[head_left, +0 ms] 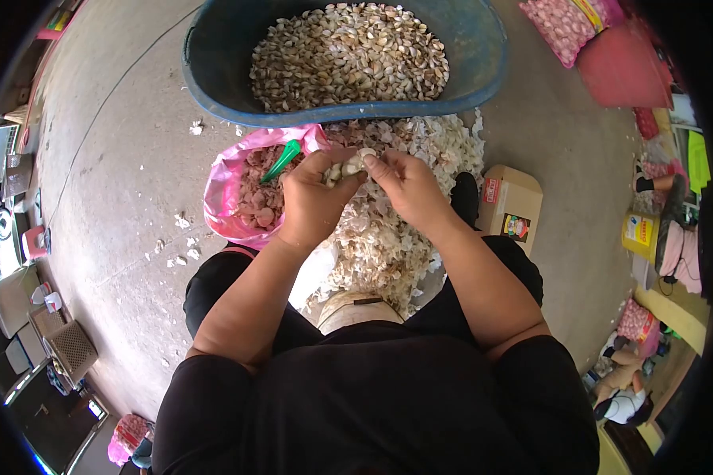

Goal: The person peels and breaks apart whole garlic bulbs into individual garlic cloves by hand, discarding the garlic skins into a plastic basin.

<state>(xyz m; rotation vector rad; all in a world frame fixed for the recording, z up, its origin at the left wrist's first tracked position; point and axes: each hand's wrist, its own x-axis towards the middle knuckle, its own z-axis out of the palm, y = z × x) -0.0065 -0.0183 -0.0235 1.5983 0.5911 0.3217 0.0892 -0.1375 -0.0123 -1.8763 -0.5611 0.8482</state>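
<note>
Garlic cloves lie in the curled fingers of my left hand. Beside them, my right hand pinches a pale piece of garlic between thumb and fingers, so the two hands nearly meet. Both are held over a heap of papery garlic skins between my legs. Just left of my left hand, a pink plastic bag stands open with reddish-brown skins inside. A green object, long and narrow, rests on those skins.
Ahead stands a large blue tub holding many loose garlic cloves. A cardboard box sits by my right foot. Full garlic sacks and a red container are at upper right. Another person is at lower right.
</note>
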